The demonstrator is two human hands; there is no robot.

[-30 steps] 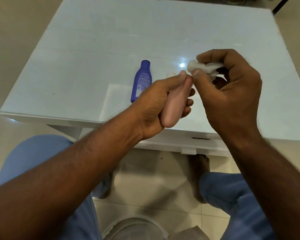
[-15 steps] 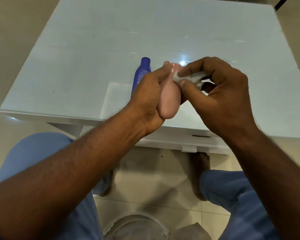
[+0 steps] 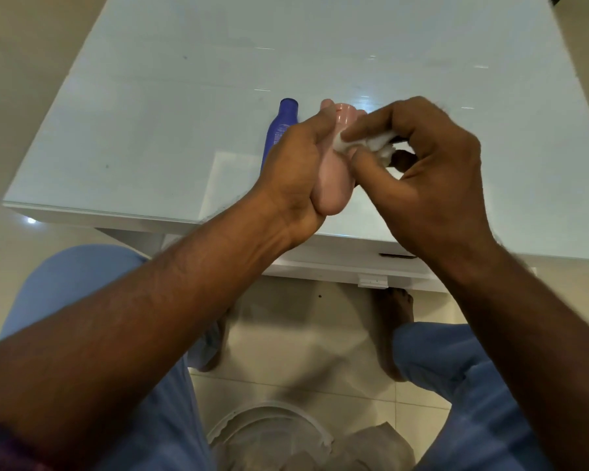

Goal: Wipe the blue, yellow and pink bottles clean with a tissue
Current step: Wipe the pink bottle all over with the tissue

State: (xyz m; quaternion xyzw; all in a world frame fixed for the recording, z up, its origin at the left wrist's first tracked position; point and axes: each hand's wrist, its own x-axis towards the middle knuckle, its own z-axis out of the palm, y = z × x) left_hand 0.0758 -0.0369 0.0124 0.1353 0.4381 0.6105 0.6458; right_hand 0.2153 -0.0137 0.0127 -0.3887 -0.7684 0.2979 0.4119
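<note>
the blue bottle (image 3: 279, 134) lies flat on the pale glossy surface (image 3: 150, 130), its cap end pointing away from the person, just left of the left hand's thumb and partly hidden behind that hand's knuckles. nothing touches it.

the left hand (image 3: 296, 171) comes next, held above the near part of the surface. its fingers are curled round the pink bottle (image 3: 334, 185), which stands roughly upright in the grip: the rounded base sticks out below the palm and the cap end rises above the thumb tip. most of the gripping fingers are hidden behind the bottle.

just right of the bottle's neck, the tissue (image 3: 361, 144) is a crumpled white wad pressed against the upper part of the pink bottle. the right hand (image 3: 429, 178) pinches it between the index finger on top and the thumb beneath, with the other fingers curled loosely behind. the two hands sit close together, the right index fingertip almost meeting the left thumb at the bottle's neck.

below the fingers, past the near edge of the surface, the person's knees in light blue trousers (image 3: 82, 287) show on either side, bare feet (image 3: 393, 321) rest on the tiled floor (image 3: 303, 334), and a round white bin (image 3: 269, 433) sits between the legs.
</note>
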